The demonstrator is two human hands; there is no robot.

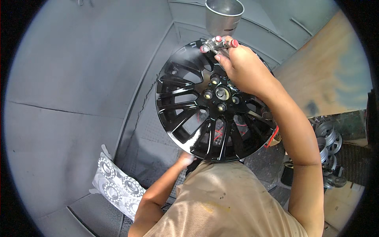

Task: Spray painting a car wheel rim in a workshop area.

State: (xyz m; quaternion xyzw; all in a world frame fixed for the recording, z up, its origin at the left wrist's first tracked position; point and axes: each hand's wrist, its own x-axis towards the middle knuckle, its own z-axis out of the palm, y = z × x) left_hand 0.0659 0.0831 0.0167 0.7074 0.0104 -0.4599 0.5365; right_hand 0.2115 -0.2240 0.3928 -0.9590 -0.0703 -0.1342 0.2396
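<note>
Spray gun (215, 46) being grasped by right hand (246, 65) over wheel (214, 103), upper centre.
Left hand (186, 158) by wheel's bottom edge, grip unclear.

2 bare arms in view here. The right hand (246, 68) is up high and curled into a grip, thumb (223, 61) out on its left side, right forearm (291, 118) slanting down-right from it. The left hand (186, 159) sits way lower and further left, partly hidden so can't tell its grip, left forearm (167, 182) dropping down-left behind it.
</note>
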